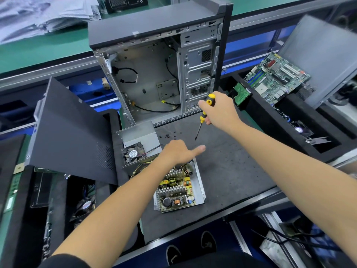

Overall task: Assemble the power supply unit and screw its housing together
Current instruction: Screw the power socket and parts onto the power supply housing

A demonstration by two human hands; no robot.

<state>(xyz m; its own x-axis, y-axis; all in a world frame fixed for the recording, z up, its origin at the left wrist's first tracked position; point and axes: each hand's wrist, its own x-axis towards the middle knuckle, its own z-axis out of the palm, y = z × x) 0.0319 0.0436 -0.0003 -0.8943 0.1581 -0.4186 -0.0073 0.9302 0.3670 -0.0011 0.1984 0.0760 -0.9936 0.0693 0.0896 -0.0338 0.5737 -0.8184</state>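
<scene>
The open power supply base [201,187] lies on the dark mat [231,171], its circuit board with heat sinks exposed. Its metal cover [139,135] with a black fan [133,153] stands just behind it, wired to the board. Several small black screws [168,135] are scattered on the mat beyond. My left hand [179,153] hovers over the far end of the base, index finger stretched out to the right, holding nothing. My right hand [220,109] grips a yellow-and-black screwdriver [204,113], tip down just above the mat near the screws.
An empty computer case [160,74] stands open behind the mat. Its dark side panel [71,136] leans at the left. A motherboard [276,78] and a green drive [240,93] sit in foam trays on the right. More parts fill trays at the left.
</scene>
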